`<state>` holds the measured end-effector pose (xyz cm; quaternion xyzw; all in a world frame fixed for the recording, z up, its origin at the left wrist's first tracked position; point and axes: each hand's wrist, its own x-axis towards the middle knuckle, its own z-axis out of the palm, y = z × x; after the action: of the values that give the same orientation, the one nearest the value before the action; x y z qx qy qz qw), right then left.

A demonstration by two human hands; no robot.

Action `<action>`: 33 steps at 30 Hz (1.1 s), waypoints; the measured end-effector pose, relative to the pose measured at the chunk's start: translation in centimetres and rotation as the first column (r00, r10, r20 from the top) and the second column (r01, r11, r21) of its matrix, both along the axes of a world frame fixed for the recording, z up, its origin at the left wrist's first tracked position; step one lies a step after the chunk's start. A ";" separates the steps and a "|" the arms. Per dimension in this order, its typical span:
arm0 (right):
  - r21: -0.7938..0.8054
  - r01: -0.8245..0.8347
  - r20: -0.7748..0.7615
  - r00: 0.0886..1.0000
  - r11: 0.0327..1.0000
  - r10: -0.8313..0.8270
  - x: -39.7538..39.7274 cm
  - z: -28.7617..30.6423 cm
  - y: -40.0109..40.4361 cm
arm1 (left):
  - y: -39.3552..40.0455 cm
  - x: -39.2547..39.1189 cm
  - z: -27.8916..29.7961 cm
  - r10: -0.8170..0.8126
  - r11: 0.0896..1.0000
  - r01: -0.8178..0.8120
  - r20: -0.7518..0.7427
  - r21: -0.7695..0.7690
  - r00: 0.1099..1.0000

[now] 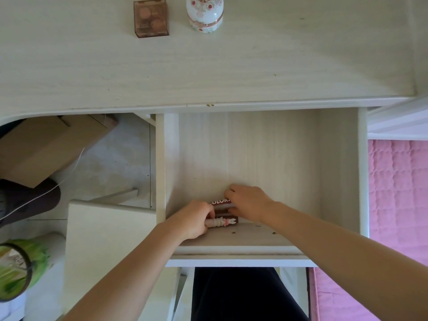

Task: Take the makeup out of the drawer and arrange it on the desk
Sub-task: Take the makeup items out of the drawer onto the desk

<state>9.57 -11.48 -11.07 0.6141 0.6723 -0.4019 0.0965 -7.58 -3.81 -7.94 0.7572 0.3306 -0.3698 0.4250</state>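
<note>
in the open drawer (340, 163), left hand (193, 218) grips a pale tube (222, 222); right hand (247, 203) grasps a brown box (220, 203).

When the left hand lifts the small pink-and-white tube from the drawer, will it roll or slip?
The pink-and-white tube looks round and slim, so it may roll if set down lengthwise. Its ridged, decorated surface probably helps the grip. The left hand curls round one end only, so it could tilt.

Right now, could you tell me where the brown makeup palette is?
The brown makeup palette sits at the desk's far edge, just left of the floral porcelain jar.
</note>
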 end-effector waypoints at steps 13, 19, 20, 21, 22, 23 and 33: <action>0.061 -0.006 0.118 0.993 0.998 -0.001 0.6 0.6 -1.8 | -1.7 1.4 -1.0 0.079 0.996 -0.080 -0.016 -0.035 0.997; 0.075 0.107 0.157 0.981 0.991 -0.117 1.3 0.3 -1.8 | -2.4 1.5 -1.1 0.112 0.992 -0.115 0.073 0.044 0.991; 0.070 0.129 0.169 0.976 0.989 -0.139 1.8 0.3 -1.9 | -2.5 1.5 -1.2 0.082 0.993 -0.088 0.072 0.073 0.994; 0.066 0.158 0.180 0.969 0.985 -0.167 2.5 0.3 -2.0 | -2.6 1.5 -1.3 0.054 0.993 -0.061 0.074 0.098 0.996; 0.063 0.188 0.191 0.962 0.980 -0.197 3.2 0.4 -2.2 | -2.7 1.5 -1.4 0.031 0.992 -0.041 0.082 0.122 0.996; 0.063 0.215 0.203 0.953 0.975 -0.223 3.8 0.5 -2.4 | -2.7 1.5 -1.5 0.013 0.989 -0.026 0.094 0.143 0.996; 0.207 0.180 0.325 0.914 0.962 -0.242 3.3 0.6 -3.3 | -2.6 2.7 -2.4 -0.039 0.985 0.023 0.089 0.174 0.995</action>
<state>12.86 -14.79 -10.50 0.7506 0.6064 -0.2355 0.1161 -4.83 -6.39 -10.32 0.8124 0.3295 -0.3113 0.3668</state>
